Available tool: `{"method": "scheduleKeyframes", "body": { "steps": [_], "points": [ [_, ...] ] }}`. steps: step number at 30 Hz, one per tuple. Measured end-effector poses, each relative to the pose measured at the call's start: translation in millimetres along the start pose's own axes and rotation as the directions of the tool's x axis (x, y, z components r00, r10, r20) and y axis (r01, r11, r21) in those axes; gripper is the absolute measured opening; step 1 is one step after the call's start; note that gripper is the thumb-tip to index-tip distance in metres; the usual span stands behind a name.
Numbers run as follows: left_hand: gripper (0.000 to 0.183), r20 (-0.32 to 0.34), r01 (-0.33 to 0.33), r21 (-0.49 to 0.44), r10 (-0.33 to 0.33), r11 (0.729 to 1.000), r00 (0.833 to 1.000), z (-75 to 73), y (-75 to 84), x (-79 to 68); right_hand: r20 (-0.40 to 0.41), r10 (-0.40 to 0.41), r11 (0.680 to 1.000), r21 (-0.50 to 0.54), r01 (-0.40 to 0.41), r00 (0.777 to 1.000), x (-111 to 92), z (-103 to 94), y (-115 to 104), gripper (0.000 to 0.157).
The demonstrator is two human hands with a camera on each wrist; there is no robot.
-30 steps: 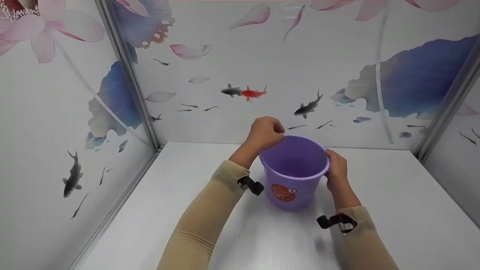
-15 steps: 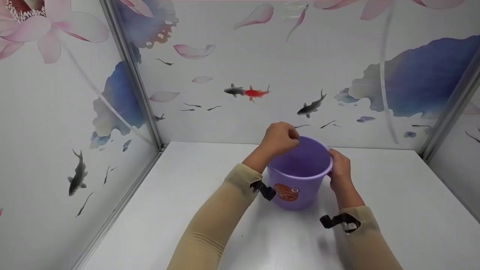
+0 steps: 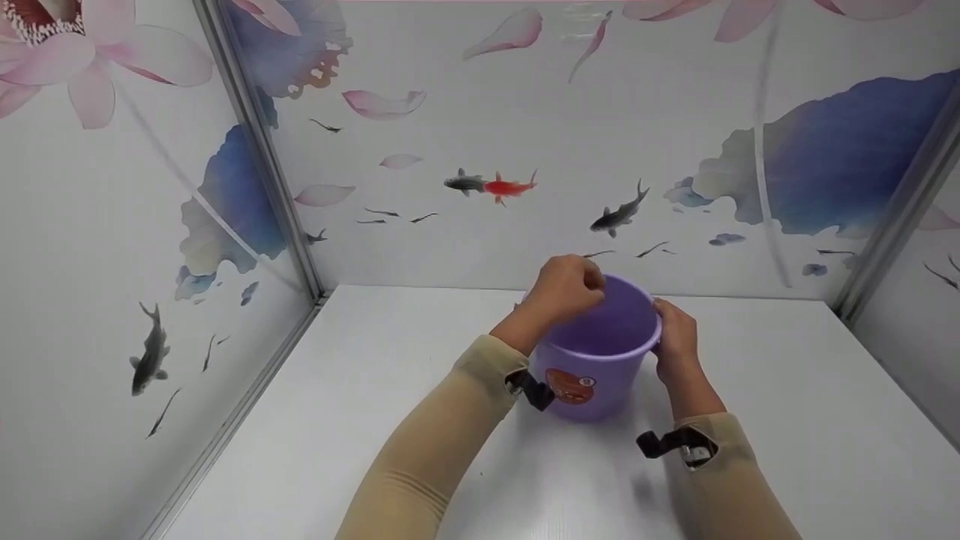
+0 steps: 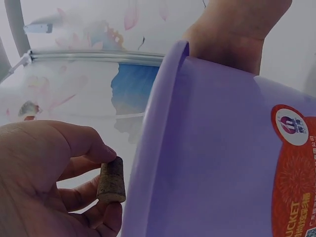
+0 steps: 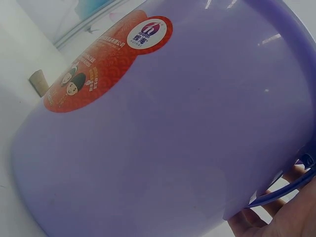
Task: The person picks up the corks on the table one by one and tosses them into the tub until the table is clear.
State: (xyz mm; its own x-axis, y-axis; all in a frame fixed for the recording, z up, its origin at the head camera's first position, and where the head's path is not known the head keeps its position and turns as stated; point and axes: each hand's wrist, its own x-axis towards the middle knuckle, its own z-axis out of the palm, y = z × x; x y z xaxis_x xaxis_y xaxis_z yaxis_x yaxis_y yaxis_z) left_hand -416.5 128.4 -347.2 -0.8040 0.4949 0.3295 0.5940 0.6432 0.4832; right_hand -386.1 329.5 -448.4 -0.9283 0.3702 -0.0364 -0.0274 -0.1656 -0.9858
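Observation:
A purple bucket (image 3: pixel 600 375) with a red label stands upright on the white table. At its opening is my left hand (image 3: pixel 568 289), near the left part of the rim. In the left wrist view this hand (image 4: pixel 54 173) pinches a brown tapered cork (image 4: pixel 111 180) between thumb and fingers. The head view hides that cork behind the hand. My right hand (image 3: pixel 677 337) grips the bucket at its right rim. The right wrist view shows its fingers (image 5: pixel 247 219) by the purple handle. The bucket's floor is hidden.
A tan cork-like piece (image 5: pixel 38 82) shows beyond the bucket in the right wrist view, partly covered by it. White panels (image 3: pixel 450 247) printed with fish and lotus enclose the table (image 3: pixel 390 352) at the back and sides.
My left hand has moved right and slightly down, from the bucket's left edge to over its opening. The right hand keeps its hold, and the bucket stays nearly in place.

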Motion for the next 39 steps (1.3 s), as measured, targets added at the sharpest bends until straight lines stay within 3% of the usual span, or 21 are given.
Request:
{"method": "scheduleKeyframes", "body": {
  "steps": [11, 27, 39],
  "points": [
    [0.022, 0.019, -0.014, -0.007, 0.015, 1.000, 1.000, 6.5, 2.8, -0.3, 0.014, 0.020, 1.000, 0.022, -0.020, 1.000, 5.8, -1.7, 1.3, 0.030],
    [0.021, -0.003, 0.046, -0.055, -0.046, 0.997, 0.999, -1.3, -8.0, -14.3, 0.013, 0.004, 1.000, 0.026, -0.005, 1.000, 6.1, -2.6, 0.5, 0.027],
    [0.023, -0.048, 0.010, -0.101, -0.015, 0.995, 0.999, -17.1, -17.9, -45.4, -0.008, 0.016, 1.000, 0.010, -0.016, 1.000, 4.6, -0.3, 0.8, 0.030]
  ]
}}
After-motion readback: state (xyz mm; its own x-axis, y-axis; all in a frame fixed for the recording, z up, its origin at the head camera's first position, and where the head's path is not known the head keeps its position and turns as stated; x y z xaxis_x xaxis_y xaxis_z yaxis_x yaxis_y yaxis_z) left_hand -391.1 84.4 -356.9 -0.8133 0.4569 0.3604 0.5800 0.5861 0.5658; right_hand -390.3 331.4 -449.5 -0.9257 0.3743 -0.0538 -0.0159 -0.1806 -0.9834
